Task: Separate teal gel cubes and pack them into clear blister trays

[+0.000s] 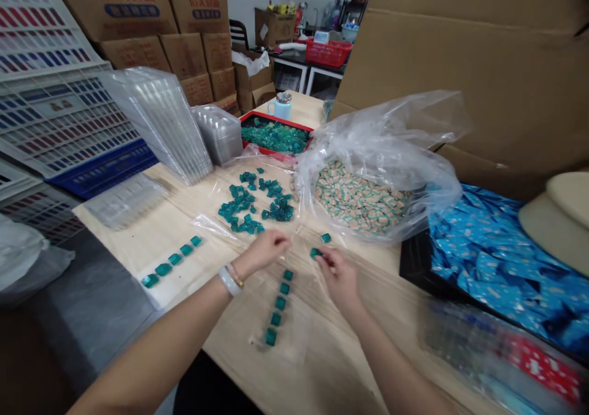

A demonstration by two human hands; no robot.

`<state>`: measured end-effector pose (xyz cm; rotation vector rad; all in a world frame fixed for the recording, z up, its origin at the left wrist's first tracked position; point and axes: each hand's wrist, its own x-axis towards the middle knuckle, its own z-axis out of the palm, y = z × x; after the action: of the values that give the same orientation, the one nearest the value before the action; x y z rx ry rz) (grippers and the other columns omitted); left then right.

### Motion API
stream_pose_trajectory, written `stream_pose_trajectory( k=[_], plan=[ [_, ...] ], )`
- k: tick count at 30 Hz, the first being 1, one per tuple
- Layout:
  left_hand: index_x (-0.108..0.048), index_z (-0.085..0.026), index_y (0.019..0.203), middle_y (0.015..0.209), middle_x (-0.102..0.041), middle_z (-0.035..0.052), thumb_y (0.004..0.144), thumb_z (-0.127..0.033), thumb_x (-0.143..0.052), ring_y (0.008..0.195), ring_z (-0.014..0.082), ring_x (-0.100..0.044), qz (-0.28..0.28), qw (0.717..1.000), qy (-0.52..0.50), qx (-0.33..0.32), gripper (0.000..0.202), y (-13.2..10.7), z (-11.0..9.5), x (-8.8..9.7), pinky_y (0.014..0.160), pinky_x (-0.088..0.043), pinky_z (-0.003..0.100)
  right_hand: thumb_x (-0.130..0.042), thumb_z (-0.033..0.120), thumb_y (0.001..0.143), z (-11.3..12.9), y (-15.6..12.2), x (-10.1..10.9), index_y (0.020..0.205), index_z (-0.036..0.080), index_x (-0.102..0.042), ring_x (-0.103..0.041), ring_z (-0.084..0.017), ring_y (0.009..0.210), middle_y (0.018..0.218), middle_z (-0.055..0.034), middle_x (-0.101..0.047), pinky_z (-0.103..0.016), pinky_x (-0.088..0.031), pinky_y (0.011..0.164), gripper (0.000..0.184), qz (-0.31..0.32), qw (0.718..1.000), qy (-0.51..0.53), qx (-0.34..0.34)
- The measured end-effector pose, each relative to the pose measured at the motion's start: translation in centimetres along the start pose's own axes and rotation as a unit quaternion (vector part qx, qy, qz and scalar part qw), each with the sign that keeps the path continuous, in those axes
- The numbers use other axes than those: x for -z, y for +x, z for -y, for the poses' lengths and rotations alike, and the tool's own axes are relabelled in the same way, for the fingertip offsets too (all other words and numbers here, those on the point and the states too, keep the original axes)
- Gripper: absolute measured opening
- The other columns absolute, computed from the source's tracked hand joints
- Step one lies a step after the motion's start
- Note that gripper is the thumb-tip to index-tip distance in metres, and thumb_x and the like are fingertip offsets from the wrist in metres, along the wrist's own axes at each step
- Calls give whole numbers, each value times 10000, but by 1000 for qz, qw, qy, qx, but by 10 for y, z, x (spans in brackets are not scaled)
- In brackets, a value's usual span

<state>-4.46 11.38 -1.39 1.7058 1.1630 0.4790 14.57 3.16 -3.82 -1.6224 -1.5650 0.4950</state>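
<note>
In the head view, a straight column of five glossy teal square candies is laid on clear plastic film on a pale wooden table. Just above this column, a matching teal candy is pinched between the thumb and forefinger of the right hand. The left hand is held beside it with the fingers drawn together; whether anything is pinched there cannot be told. A diagonal row of teal candies is placed to the column's left. Beyond the column are seen a scattered group of teal candies and a red tray of teal candies. Cream-and-orange wrapped sweets are held in a clear plastic bag beyond it to the right, and blue wrapped sweets are piled farther right.
</note>
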Motion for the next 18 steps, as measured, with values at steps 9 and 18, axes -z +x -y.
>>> stream_pose_trajectory(
  k=[9, 18],
  plan=[
    [-590, -145, 972, 967, -532, 135, 786, -184, -419, 942, 258, -500, -167, 893, 417, 14, 256, 51, 21, 19, 797, -380, 386, -412, 140, 765, -41, 27, 26, 915, 180, -613, -520, -179, 858, 880, -63, -597, -302, -405, 774, 254, 98, 981, -166, 16],
    [-572, -123, 899, 860, -596, 65, 699, -146, -537, 773, 149, -560, -108, 982, -150, 45, 204, 10, -3, -13, 753, -442, 308, -455, 156, 743, -32, 22, 18, 1058, 164, -556, -557, -184, 834, 892, -76, -628, -309, -415, 764, 331, 57, 986, -149, -54]
  ],
)
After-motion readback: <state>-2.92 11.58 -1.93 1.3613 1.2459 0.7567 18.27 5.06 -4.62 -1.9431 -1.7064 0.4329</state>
